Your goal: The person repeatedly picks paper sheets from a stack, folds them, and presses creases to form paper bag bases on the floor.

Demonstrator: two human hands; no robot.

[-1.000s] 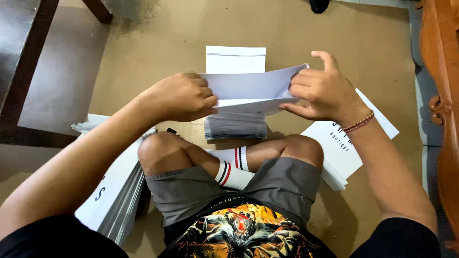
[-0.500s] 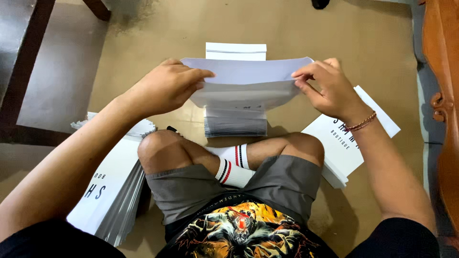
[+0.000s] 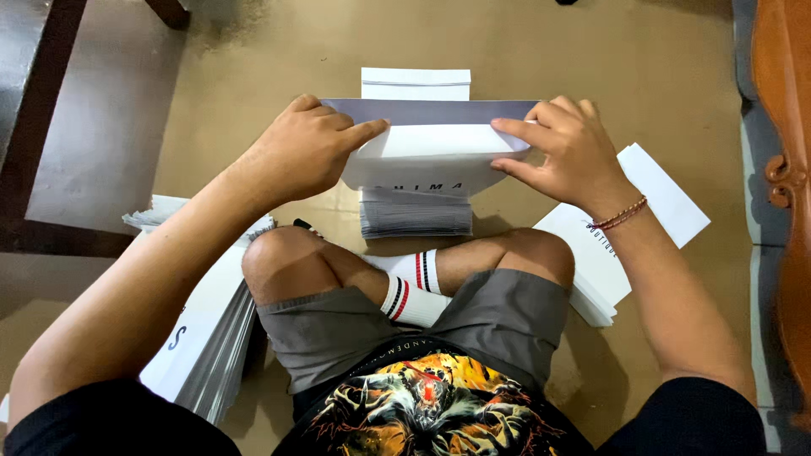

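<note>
- On the floor (image 3: pixel 253 101), far left, a tall stack of white sheets (image 3: pixel 207 338) is leaning beside the person's left knee; its edges are fanning out a little.
- Above the crossed legs, the left hand (image 3: pixel 296 156) is gripping the folded sheet (image 3: pixel 431 156) at its left end, fingers curled over the top, thumb pointing inward along the crease. The grip is closed on the paper, not loose.
- Between the hands, the sheet is hanging in the air, folded lengthwise, its lower flap bowing down. It is looking thin, light and limp: it is likely bending wherever it is unsupported, and a hard pinch is likely marking it. Holding both ends near the fold, as now, is keeping it flat.
- Under the sheet, a neat grey-edged pile (image 3: pixel 416 213) is sitting on the floor, just in front of the socks (image 3: pixel 411 287); a white envelope-like piece (image 3: pixel 416 83) is lying beyond it.
- To the right, the right hand (image 3: pixel 570 152) is pinching the sheet's right end, thumb below, fingers spread above, closed on it too. A thread bracelet (image 3: pixel 621 214) is circling the wrist.
- Farther right, another white stack (image 3: pixel 625 245) is lying fanned on the floor near the right knee, beside carved wooden furniture (image 3: pixel 781 169).
</note>
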